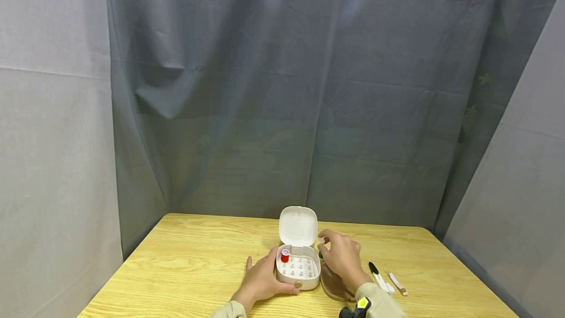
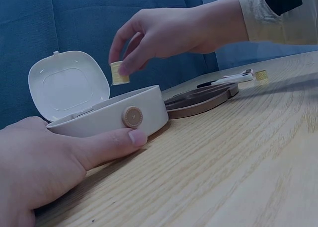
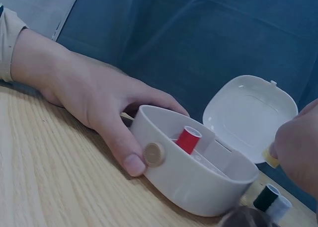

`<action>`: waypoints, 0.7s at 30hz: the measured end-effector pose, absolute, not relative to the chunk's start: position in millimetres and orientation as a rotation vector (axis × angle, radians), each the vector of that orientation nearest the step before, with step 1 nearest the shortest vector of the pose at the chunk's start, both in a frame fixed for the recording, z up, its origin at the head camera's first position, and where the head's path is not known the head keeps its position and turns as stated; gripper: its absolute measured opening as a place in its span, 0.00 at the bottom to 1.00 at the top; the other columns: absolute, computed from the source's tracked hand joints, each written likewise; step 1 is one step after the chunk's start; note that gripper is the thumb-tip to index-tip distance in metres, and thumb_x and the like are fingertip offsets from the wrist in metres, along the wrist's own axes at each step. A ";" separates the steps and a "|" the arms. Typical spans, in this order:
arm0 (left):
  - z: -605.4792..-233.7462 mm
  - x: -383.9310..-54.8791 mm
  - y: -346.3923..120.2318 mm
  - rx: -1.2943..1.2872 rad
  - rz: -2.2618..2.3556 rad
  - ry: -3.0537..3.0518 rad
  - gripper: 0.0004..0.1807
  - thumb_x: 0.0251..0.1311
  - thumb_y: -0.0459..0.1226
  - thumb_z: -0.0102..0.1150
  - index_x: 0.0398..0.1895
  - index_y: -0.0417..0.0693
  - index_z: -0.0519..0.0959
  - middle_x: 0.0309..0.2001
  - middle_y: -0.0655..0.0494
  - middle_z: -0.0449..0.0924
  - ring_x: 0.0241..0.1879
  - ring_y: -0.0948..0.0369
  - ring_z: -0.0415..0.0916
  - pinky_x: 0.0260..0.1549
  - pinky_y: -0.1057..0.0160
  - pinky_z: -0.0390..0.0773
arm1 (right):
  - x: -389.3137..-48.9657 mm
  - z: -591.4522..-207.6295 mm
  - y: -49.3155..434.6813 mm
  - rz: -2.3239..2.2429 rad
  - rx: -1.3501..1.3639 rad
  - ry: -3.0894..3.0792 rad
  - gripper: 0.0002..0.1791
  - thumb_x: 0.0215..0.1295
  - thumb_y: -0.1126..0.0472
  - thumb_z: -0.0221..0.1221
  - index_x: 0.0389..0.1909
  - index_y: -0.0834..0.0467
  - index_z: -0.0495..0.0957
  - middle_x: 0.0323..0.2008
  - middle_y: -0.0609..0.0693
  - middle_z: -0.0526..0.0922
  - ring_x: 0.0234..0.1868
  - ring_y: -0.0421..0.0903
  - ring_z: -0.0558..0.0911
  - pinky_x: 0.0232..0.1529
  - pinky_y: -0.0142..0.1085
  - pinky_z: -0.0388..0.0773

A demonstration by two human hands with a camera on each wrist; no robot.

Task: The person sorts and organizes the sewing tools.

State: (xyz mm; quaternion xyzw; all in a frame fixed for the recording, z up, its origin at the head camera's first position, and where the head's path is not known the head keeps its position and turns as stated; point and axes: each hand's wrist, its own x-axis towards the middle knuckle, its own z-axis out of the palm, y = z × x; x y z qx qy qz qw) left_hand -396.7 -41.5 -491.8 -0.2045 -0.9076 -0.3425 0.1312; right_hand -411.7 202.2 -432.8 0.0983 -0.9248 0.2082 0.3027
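Note:
A white sewing box [image 1: 311, 283] stands with its lid [image 1: 297, 225] raised at the back and rows of small pegs inside. One red thread spool [image 3: 189, 140] sits upright in the back left corner. My left hand [image 1: 262, 281] grips the box at its left front, with the thumb beside the round tan button [image 2: 132, 116]. Above and to the right of the box, my right hand [image 1: 342, 255] pinches a pale yellow thread spool [image 2: 119, 74] between thumb and fingers. In the left wrist view this spool hangs over the box rim.
A dark green spool [image 3: 266, 197] and a pale spool [image 3: 280, 208] stand at the box's right side. A brown tray-like piece [image 1: 332, 283] lies under my right forearm. Farther right are a black-and-white tool [image 1: 377, 274] and a small narrow strip [image 1: 398, 283].

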 end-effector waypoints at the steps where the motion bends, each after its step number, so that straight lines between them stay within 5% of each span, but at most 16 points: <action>1: -491.7 -396.5 -41.6 -0.596 -0.995 -2.632 0.65 0.30 0.72 0.79 0.74 0.54 0.66 0.61 0.58 0.81 0.61 0.50 0.77 0.64 0.19 0.42 | -411.6 -432.8 199.6 0.558 0.266 -2.450 0.12 0.58 0.61 0.74 0.44 0.51 0.87 0.36 0.46 0.89 0.41 0.55 0.86 0.45 0.64 0.71; 21: -489.8 -391.8 -40.7 -0.579 -0.985 -2.661 0.69 0.32 0.73 0.77 0.77 0.45 0.63 0.63 0.51 0.79 0.62 0.48 0.76 0.66 0.21 0.42 | -412.2 -442.3 165.8 0.629 0.454 -2.488 0.11 0.57 0.62 0.74 0.40 0.49 0.86 0.33 0.42 0.87 0.39 0.50 0.85 0.48 0.63 0.70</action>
